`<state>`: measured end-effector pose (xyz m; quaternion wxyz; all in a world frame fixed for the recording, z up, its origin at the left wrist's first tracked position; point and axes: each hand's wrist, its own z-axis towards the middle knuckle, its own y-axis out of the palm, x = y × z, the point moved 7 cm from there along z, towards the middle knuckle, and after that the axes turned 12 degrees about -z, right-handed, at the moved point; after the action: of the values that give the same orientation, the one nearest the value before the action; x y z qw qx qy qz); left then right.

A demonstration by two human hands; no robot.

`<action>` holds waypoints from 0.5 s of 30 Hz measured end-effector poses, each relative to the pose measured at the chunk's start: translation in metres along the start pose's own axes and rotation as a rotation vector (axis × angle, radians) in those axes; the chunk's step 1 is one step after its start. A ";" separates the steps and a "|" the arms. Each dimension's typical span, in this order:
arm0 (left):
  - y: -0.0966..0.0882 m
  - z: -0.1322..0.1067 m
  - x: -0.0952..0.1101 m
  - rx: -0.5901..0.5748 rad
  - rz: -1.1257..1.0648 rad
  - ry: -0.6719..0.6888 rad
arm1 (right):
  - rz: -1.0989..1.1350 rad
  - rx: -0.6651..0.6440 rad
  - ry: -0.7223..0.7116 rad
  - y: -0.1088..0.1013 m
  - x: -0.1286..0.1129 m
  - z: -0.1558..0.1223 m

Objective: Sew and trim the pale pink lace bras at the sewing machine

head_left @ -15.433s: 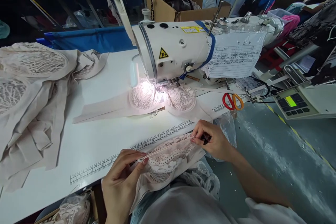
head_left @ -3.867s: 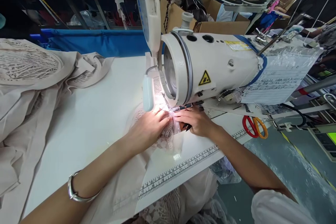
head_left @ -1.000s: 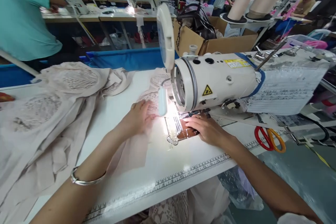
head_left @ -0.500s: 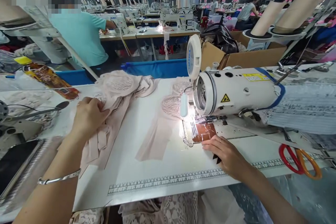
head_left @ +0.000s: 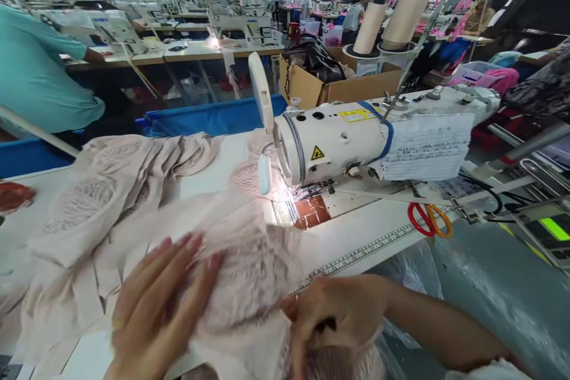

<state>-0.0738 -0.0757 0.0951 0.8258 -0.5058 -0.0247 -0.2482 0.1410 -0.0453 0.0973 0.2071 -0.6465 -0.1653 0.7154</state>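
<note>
A beige lace garment piece [head_left: 249, 255] is lifted above the near edge of the white sewing table [head_left: 383, 225], between my two hands. My left hand [head_left: 160, 303] is blurred by motion; its fingers lie over the left side of the piece and the thumb is hidden behind the cloth. My right hand [head_left: 333, 320] is closed in a fist on the piece's lower edge, with a small dark thing showing inside the fist. The white sewing machine [head_left: 338, 142] stands behind, its lamp lighting the needle plate [head_left: 312, 211].
A pile of beige lace pieces [head_left: 111, 190] covers the table's left side. Red and orange scissors [head_left: 430, 219] lie right of the machine, by a control panel [head_left: 552, 228]. A cardboard box [head_left: 338, 86] and blue bin [head_left: 214, 119] stand behind. A person in teal [head_left: 35, 77] works at far left.
My left hand has come back from the pile at the left with a lace piece. My right hand left the needle plate and closed on that piece near my lap. The view swung right.
</note>
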 end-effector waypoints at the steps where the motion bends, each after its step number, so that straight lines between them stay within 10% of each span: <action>1: 0.007 0.005 -0.001 0.068 0.042 -0.041 | -0.026 0.032 0.066 0.002 0.008 0.000; 6: 0.062 -0.005 0.006 0.014 0.086 -0.247 | -0.195 0.333 0.469 0.007 0.063 -0.017; 10: 0.112 -0.033 0.041 -0.227 -0.580 -0.333 | -0.023 0.602 0.414 0.014 0.077 -0.017; 15: 0.134 -0.050 0.047 -0.046 -1.206 -0.912 | 0.165 1.055 0.534 0.018 0.096 -0.026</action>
<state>0.0150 -0.0872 -0.0253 0.4440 -0.4744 -0.6310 -0.4238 0.1581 -0.0124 0.0027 0.4785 -0.6244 0.3210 0.5273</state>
